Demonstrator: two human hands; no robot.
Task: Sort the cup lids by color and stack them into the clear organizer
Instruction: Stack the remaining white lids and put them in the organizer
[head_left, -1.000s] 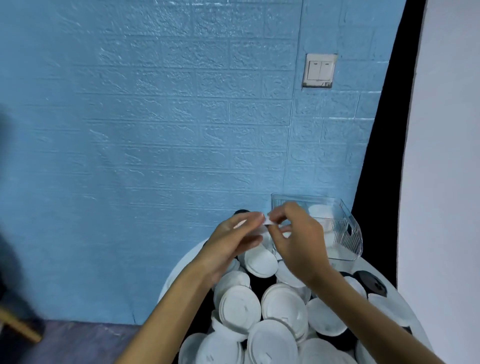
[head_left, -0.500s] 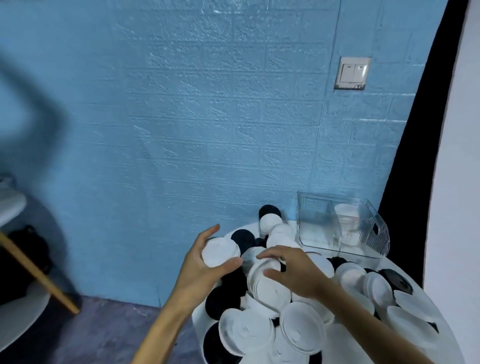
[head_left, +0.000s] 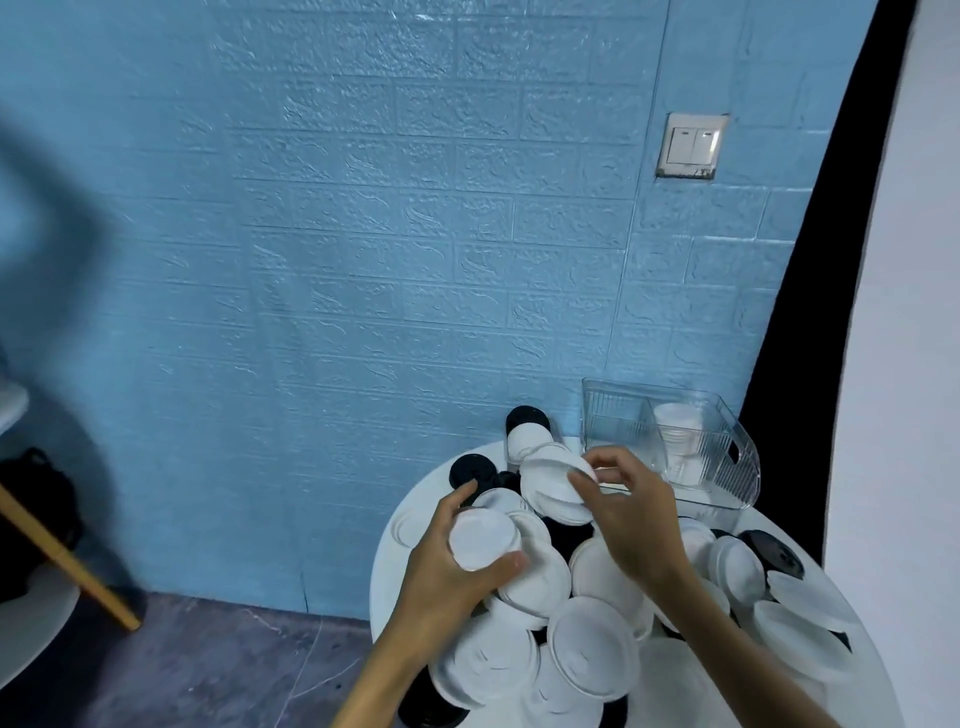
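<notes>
your left hand (head_left: 447, 566) has its grip closed around a small stack of white lids (head_left: 483, 538), thumb under the near edge and fingers curled over the far side; the top face is flat, matte and round. how many lids are in that stack can't be told. your right hand (head_left: 631, 514) pinches one white lid (head_left: 550, 486) by its rim, thumb and fingertips narrow on it, the lid tilted above the pile. it is thin moulded plastic with a raised ring near the edge.

take the clear organizer (head_left: 727, 441) as your landmark: a rigid transparent box with ribbed walls, rounded corners and a divider making two compartments. one column of white lids (head_left: 678, 431) stands in its right compartment; the left one shows only ribbed plastic. it sits at the far edge of the round white desk (head_left: 387, 566), against the blue wall (head_left: 363, 260) with its embossed brick pattern.

both held lids are left of the organizer and nearer to you. the loose pile (head_left: 592, 644) spreads in front of it, white lids overlapping black ones; four black lids (head_left: 527, 418) show clearly, the whites are too heaped to count. a white two-rocker switch (head_left: 691, 145) sits on the wall above the organizer.
</notes>
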